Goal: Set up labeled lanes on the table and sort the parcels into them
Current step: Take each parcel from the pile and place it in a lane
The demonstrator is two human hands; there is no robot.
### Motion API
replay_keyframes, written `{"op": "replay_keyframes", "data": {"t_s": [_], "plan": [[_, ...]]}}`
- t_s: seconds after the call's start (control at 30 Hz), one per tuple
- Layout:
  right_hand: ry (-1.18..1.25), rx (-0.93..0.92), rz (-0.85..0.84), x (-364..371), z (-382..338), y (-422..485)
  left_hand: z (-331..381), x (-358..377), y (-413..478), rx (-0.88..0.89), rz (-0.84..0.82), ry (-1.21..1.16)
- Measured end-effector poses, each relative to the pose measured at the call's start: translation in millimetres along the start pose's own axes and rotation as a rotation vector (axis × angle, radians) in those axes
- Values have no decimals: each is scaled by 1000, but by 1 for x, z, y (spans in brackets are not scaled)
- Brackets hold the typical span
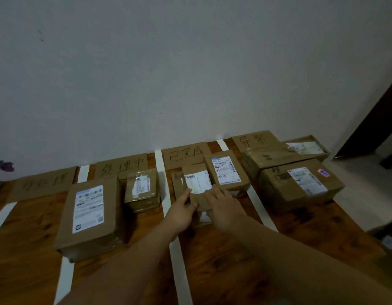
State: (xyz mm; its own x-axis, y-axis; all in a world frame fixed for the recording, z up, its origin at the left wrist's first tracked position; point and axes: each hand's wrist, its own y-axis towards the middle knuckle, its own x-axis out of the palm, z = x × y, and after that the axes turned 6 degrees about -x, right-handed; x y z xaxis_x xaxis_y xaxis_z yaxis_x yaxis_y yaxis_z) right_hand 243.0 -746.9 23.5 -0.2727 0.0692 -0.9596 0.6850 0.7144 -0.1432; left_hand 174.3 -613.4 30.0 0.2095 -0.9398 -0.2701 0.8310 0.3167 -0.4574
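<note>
A small parcel (pixel 197 183) is held in the third lane (pixel 212 249) from the left, just beside a larger parcel (pixel 227 172) on its right, label up, long axis running near to far. Its near left edge is gripped by the left hand (pixel 184 213); the right hand (pixel 225 208) is laid over its near end, and whether it clasps cannot be told.

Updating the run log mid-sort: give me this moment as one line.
phase: sorting | left hand: grips small parcel | right hand: rests on it | lane: 已完成 sign | beside: another parcel
</note>
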Motion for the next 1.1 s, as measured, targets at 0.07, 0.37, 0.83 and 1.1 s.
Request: {"op": "replay_keyframes", "data": {"t_s": [0.07, 0.37, 0.83, 1.1], "plan": [[10, 11, -34, 1, 9, 9, 4, 3, 10, 20, -28, 43], [10, -8, -87, -26, -7, 35, 23, -36, 6, 17, 19, 164], [66, -389, -3, -53, -355, 38, -64, -337, -216, 41, 534, 321], [47, -572, -59, -22, -571, 27, -171, -510, -362, -145, 745, 321]]}}
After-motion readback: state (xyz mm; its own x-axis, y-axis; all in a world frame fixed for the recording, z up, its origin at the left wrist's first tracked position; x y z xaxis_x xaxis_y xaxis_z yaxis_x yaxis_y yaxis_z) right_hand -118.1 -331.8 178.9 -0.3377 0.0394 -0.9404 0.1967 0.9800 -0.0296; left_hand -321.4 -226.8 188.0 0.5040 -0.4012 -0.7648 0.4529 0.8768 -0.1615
